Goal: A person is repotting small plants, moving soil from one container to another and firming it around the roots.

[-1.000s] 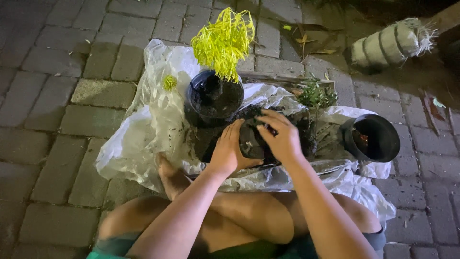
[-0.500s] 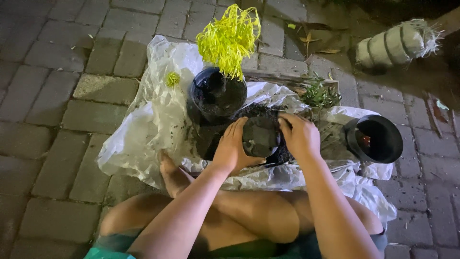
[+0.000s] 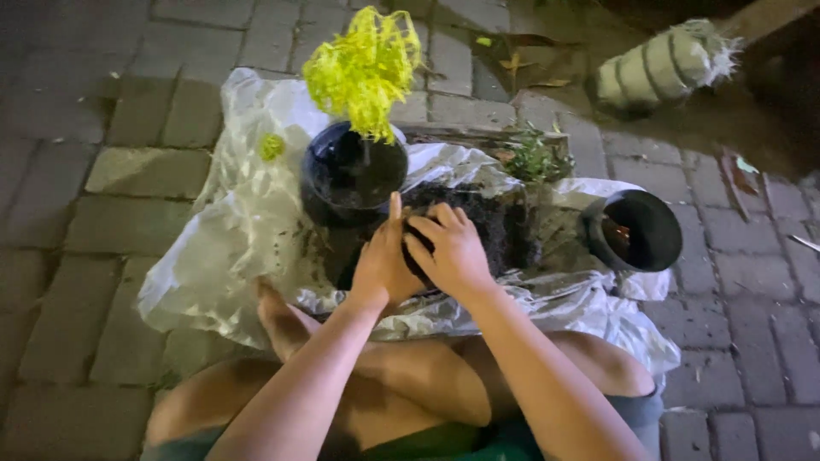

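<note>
Seated on brick paving, a person presses both hands into a soil heap point(image 3: 487, 226) at the centre of a plastic sheet point(image 3: 239, 248). Left hand point(image 3: 382, 260) & right hand point(image 3: 450, 249) touch, fingers curved over a dark lump, possibly a root ball. Yellow plant point(image 3: 363, 68) in black pot point(image 3: 350, 175) just behind; empty pot point(image 3: 636, 230) lies at right.

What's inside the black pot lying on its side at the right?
The black pot lies tipped on the plastic sheet, mouth toward the camera. Inside shows a dark wall and a small reddish-orange patch; too dim to identify. Its bottom is hidden in shadow.
</note>
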